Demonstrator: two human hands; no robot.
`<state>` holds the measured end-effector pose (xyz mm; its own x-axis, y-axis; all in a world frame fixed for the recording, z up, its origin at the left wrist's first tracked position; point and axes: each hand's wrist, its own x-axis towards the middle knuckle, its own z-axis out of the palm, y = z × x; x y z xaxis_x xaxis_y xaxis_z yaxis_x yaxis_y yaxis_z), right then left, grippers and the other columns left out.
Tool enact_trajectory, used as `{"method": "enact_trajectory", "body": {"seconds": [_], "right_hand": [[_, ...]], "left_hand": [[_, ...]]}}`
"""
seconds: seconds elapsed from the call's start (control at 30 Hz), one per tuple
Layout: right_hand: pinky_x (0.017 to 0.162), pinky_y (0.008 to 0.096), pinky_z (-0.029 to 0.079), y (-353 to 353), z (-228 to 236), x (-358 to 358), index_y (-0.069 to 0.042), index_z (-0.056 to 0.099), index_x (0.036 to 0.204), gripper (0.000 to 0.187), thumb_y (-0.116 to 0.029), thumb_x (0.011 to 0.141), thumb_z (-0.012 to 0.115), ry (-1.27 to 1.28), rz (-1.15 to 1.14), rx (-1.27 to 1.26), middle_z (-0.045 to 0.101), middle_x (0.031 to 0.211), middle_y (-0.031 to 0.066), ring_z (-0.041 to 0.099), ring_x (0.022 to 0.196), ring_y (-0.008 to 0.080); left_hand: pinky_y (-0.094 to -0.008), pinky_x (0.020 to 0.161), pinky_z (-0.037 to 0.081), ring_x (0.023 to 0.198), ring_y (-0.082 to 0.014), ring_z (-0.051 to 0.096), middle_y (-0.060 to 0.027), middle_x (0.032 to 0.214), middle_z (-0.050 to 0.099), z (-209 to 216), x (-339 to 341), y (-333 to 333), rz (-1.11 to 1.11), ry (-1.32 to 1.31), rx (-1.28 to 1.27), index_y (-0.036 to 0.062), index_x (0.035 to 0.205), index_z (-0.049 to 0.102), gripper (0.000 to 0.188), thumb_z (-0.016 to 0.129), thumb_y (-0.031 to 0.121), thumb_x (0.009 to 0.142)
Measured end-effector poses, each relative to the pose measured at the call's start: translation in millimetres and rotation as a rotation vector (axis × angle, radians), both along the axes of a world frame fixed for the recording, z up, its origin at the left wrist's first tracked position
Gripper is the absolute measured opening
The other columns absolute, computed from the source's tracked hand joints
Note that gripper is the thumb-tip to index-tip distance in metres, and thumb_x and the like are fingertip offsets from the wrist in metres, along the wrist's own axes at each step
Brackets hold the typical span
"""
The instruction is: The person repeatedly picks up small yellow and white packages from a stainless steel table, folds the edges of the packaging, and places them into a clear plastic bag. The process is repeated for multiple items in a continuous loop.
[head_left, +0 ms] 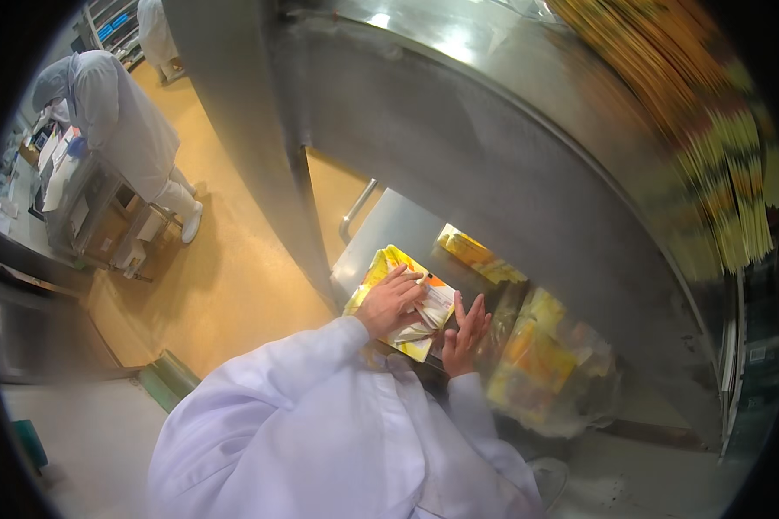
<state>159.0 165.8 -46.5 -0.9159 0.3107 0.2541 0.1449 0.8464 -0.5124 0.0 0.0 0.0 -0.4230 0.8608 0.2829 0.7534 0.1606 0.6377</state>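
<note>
A loose stack of yellow, orange and white printed packets [389, 259] lies on a low metal surface [389, 216] in front of me. My left hand [394, 301] rests palm down across the packets, its fingers stretched out over them. Beside the stack's right edge, my right hand [466, 336] is held up with fingers apart and nothing visible in it. Just beyond it, more yellow-orange packets [483, 255] lie on the same surface. A clear plastic bag [537, 359] with yellow and orange packets inside sits to the right of my right hand.
A steel bench [459, 95] with a curved-looking edge overhangs the low surface. Rows of packets [727, 190], blurred, stand on it at the right. A metal leg [242, 130] rises at left. A person in white [117, 121] bends over a cluttered table [61, 182]; another stands farther back.
</note>
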Motion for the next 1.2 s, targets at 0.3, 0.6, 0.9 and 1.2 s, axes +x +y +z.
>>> {"method": "enact_trajectory", "body": {"seconds": [0.3, 0.6, 0.9, 1.2], "right_hand": [[0.113, 0.0522, 0.007, -5, 14, 1, 0.005, 0.019, 0.145, 0.087, -0.065, 0.093, 0.013, 0.165, 0.065, 0.022, 0.051, 0.137, 0.0094, 0.026, 0.139, 0.0336], [0.113, 0.0527, 0.004, -6, 5, 0, 0.004, 0.013, 0.147, 0.088, -0.065, 0.093, 0.010, 0.134, 0.188, 0.004, 0.044, 0.144, 0.0090, 0.023, 0.140, 0.0319], [0.113, 0.0506, 0.003, -7, -6, 1, 0.003, 0.018, 0.146, 0.085, -0.063, 0.094, 0.011, 0.138, 0.147, 0.026, 0.045, 0.143, 0.0106, 0.023, 0.140, 0.0320], [0.112, 0.0541, 0.005, -8, -2, 3, 0.000, 0.011, 0.148, 0.086, -0.066, 0.092, 0.012, 0.041, 0.119, 0.000, 0.036, 0.148, 0.0123, 0.022, 0.140, 0.0323]], "left_hand": [[-0.0476, 0.112, 0.030, 0.134, -0.0263, 0.038, -0.0050, 0.117, 0.059, -10, 5, 7, 0.061, 0.041, 0.104, 0.0091, 0.099, 0.060, 0.037, 0.074, 0.009, 0.065], [-0.0478, 0.113, 0.029, 0.132, -0.0263, 0.041, -0.0061, 0.119, 0.058, -23, 4, 10, 0.079, 0.121, 0.108, 0.0087, 0.094, 0.057, 0.032, 0.075, 0.012, 0.068], [-0.0486, 0.114, 0.026, 0.132, -0.0259, 0.040, -0.0059, 0.120, 0.057, -21, 6, 10, 0.056, 0.099, 0.089, 0.0100, 0.097, 0.056, 0.037, 0.075, 0.012, 0.066], [-0.0492, 0.114, 0.026, 0.133, -0.0255, 0.039, -0.0048, 0.121, 0.056, -23, 6, 10, 0.025, 0.079, 0.099, 0.0099, 0.094, 0.055, 0.032, 0.075, 0.010, 0.068]]}}
